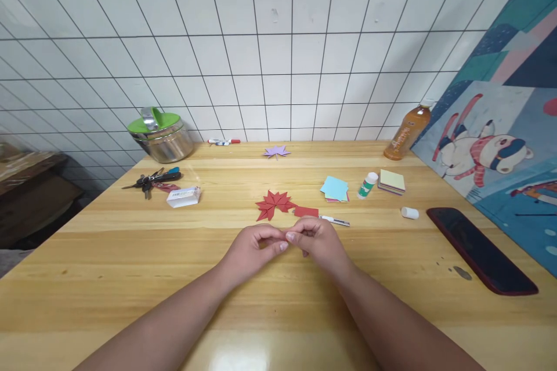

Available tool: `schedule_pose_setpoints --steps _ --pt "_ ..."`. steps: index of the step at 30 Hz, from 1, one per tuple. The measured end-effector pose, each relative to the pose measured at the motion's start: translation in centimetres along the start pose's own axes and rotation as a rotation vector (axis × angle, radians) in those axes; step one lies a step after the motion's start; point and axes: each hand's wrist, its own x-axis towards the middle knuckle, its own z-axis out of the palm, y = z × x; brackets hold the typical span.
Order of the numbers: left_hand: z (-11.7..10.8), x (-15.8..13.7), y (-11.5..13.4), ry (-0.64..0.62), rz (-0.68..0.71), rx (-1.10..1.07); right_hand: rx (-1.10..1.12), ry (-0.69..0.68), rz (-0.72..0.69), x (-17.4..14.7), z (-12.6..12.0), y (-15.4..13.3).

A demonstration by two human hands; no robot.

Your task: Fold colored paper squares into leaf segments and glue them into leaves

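Over the middle of the wooden table (174, 278), my left hand (256, 248) and my right hand (321, 244) meet at the fingertips. Both are closed in a pinch, thumbs against forefingers. Whatever they pinch is too small and too covered by the fingers to make out. Just beyond them lies a folded red paper leaf (284, 203) with pointed lobes arranged in an arc. A small red paper strip (306, 211) lies at its right, behind my right hand. Beside that strip is a slim white pen-like tool (336, 221). Farther back sits a purple paper leaf (277, 152).
Right: blue paper squares (334, 188), an upright glue stick (368, 185), a paper stack (391, 180), a white cap (409, 213), a dark phone (481, 250), a drink bottle (405, 134). Left: a green-lidded metal pot (169, 142), keys (148, 182), a white box (183, 197). Tiled wall (274, 55) behind.
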Motion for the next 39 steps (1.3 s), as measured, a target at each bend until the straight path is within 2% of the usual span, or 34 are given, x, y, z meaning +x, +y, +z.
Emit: schedule_pose_setpoints --steps 3,11,14,21,25,30,39 --pt "0.00 -0.10 0.24 0.050 0.044 0.088 -0.050 0.028 -0.012 -0.12 0.22 0.04" --pt "-0.72 -0.17 0.83 0.081 0.045 0.111 0.013 0.034 0.126 -0.16 0.79 0.37" --pt "-0.59 -0.11 0.76 0.077 0.023 0.104 0.013 0.035 0.108 -0.06 0.71 0.50" --pt "-0.02 -0.12 0.29 0.087 -0.016 0.101 -0.022 0.164 0.063 0.20 0.28 0.35" --pt "-0.37 -0.15 0.45 0.090 -0.037 0.070 0.026 0.151 0.089 0.13 0.55 0.45" --pt "-0.70 -0.14 0.78 0.086 -0.003 0.095 0.040 0.032 0.114 -0.03 0.83 0.58" --pt "-0.09 -0.20 0.97 0.076 0.001 0.116 -0.026 0.096 0.045 -0.33 0.88 -0.29"
